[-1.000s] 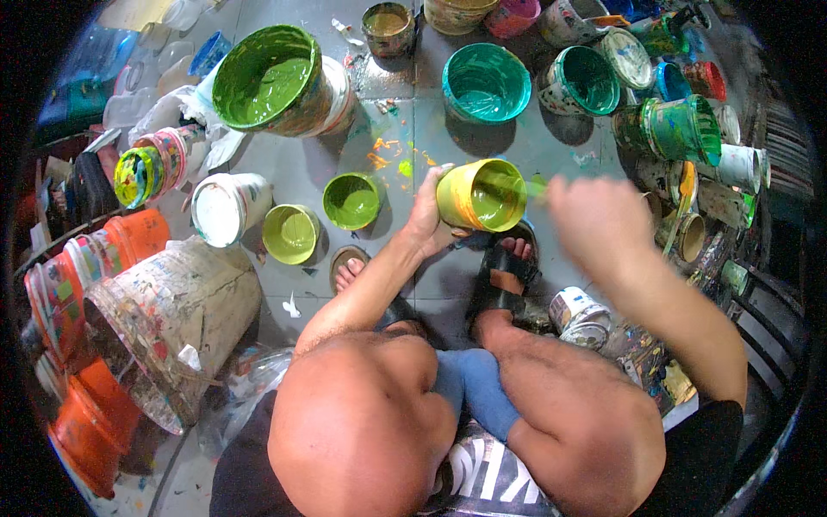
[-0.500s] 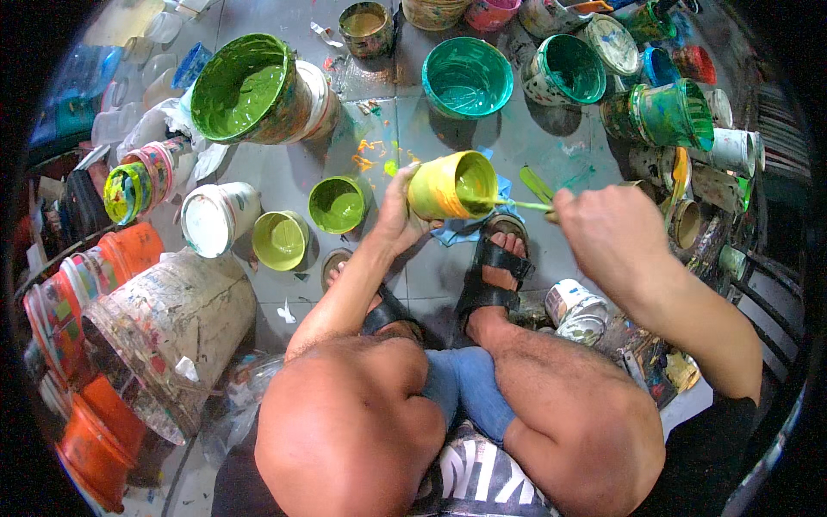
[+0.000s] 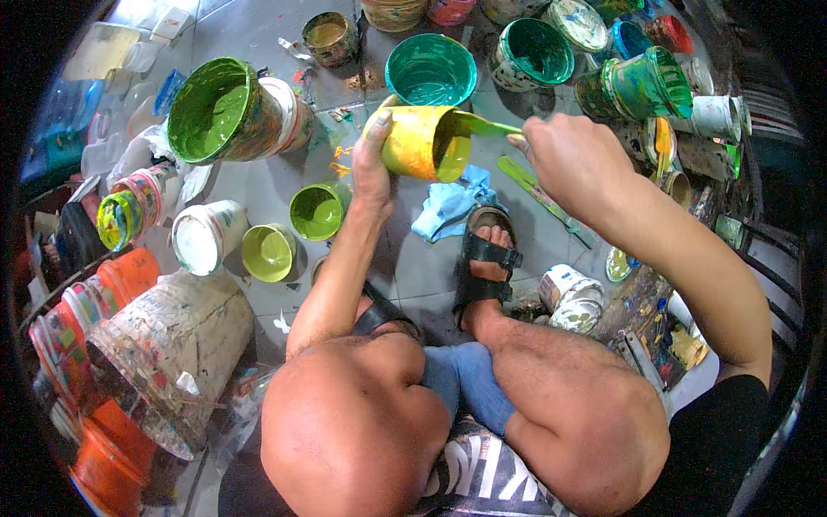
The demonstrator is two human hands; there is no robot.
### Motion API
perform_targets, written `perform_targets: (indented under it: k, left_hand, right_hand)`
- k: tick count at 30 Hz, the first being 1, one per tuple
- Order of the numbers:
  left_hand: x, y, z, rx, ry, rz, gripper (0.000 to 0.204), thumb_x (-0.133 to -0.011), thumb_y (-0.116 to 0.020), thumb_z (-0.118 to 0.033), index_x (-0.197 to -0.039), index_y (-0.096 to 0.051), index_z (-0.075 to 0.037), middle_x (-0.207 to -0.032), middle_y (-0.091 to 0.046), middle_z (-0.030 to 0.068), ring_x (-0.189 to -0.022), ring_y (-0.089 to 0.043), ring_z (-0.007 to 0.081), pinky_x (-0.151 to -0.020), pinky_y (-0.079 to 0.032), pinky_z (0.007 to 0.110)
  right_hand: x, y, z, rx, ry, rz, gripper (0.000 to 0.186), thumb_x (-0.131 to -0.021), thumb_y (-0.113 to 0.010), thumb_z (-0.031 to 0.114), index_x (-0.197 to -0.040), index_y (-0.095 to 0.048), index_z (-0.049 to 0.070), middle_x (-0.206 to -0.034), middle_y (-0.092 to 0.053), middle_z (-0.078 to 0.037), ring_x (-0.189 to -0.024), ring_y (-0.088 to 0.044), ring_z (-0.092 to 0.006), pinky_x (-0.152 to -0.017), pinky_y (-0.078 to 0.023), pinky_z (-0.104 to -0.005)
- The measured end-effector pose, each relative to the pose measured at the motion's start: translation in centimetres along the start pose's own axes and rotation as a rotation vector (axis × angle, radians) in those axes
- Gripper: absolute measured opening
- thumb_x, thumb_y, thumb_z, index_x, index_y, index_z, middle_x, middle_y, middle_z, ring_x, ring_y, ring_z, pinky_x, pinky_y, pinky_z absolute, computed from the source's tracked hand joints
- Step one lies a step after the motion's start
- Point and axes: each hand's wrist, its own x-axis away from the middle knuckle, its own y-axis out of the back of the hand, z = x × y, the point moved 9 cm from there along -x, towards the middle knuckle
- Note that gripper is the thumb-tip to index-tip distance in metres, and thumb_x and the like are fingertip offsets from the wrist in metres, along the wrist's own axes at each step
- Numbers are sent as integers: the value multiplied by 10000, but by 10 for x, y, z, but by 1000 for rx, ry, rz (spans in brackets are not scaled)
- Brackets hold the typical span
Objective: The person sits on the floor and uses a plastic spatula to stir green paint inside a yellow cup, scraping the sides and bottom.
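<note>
My left hand is wrapped round a yellow paint tub, tilted on its side with its mouth facing right. Yellow-green paint coats the inside. In my closed right hand is the handle of a green paint-covered spatula, its blade at the tub's upper rim. Below the tub a crumpled blue cloth lies on the floor. A long green-smeared strip rests under my right forearm. Two smaller tubs, one with olive green paint and one with pale yellow-green paint, stand left of my left forearm.
A teal bucket stands beyond my hands, and a large green paint bucket leans at the left. A paint-crusted bucket lies by my left knee. Green-stained buckets crowd the far right. My sandalled foot is below the cloth.
The yellow tub has moved up and left and tips further onto its side. The spatula has come from inside the tub to its upper rim. The whole view has shifted slightly.
</note>
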Motion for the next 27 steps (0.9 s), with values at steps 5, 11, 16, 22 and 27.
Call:
perform_targets:
  k: [5,11,16,22,27]
  left_hand:
    - [-4,9,-4,-5,-30,73,638,-831,-586,-316,-1315,-399,55,-1134,-585,169,-1015,-598,226,-909,-473,345]
    - [7,-2,10,232,167,143,594,-840,-545,-340,-1271,-429,52,-1129,-571,250,-1007,-601,306,-898,-494,415]
    - [18,-27,26,514,203,149,613,-861,-495,-501,-1212,-484,2,-1109,-588,239,-985,-613,321,-903,-491,458]
    - [20,-10,28,451,297,177,571,-912,-436,-470,-1215,-481,12,-1069,-615,191,-973,-621,272,-907,-485,421]
    - [41,-1,8,306,382,107,551,-926,-430,-439,-1209,-500,28,-1063,-623,160,-975,-623,252,-925,-469,397]
  right_hand:
    - [15,-65,4,-389,23,510,453,-973,-392,323,-811,-602,-44,-697,-633,-182,-667,-614,-384,-645,-485,-482]
    - [84,-115,62,-1372,-479,1143,488,-958,-324,550,-700,-396,142,-517,-317,54,-411,-239,-48,-354,-226,-220]
    - [97,-83,129,-2499,-456,1516,433,-968,-304,526,-764,-374,150,-529,-242,76,-382,-172,-20,-303,-167,-176]
    - [96,-87,99,-2148,-605,1172,371,-983,-332,457,-845,-432,128,-546,-316,69,-381,-226,-46,-314,-235,-211]
    - [64,20,49,-205,99,116,260,-932,-462,330,-895,-503,76,-584,-483,-36,-440,-443,-167,-402,-383,-332]
